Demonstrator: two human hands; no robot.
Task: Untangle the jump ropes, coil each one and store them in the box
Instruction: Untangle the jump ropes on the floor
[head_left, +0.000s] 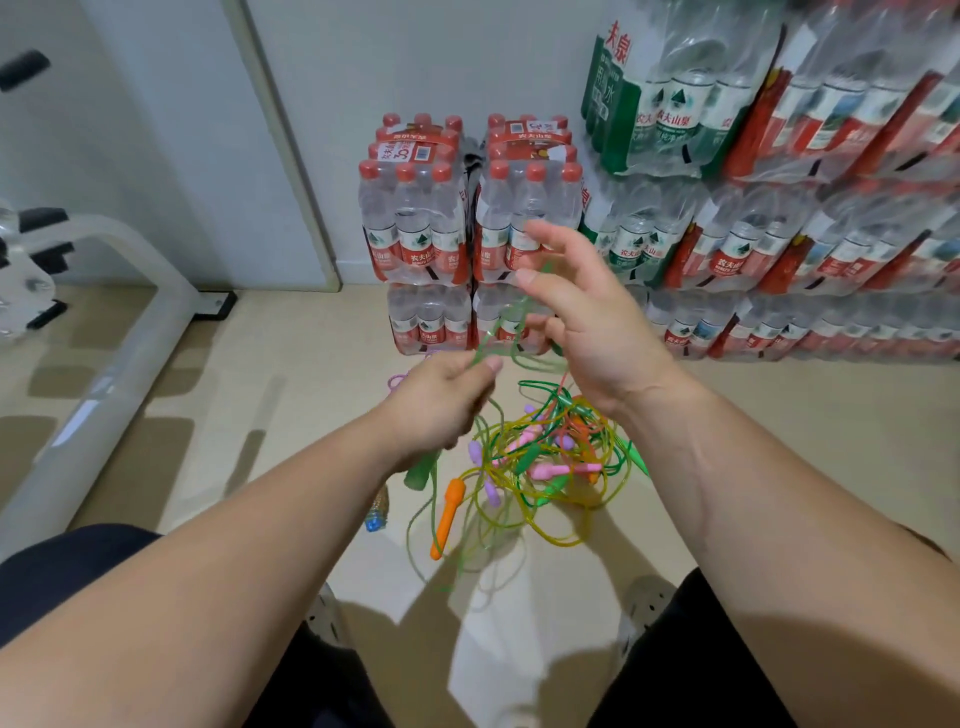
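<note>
A tangle of jump ropes (540, 462) lies on the floor between my feet, with green, yellow, pink, purple and orange cords and handles. An orange handle (448, 512) sticks out at its front left. My left hand (441, 405) pinches a light green rope (485, 338) and holds a green handle (420, 470) below the palm. My right hand (582, 317) is raised above the pile with fingers spread, and loops of the green rope run around its fingers. No box is in view.
Shrink-wrapped packs of water bottles (467, 234) are stacked against the wall ahead and to the right (779, 208). A white metal frame (104, 374) runs along the floor at left. A small bottle (378, 512) lies on the floor near my left forearm.
</note>
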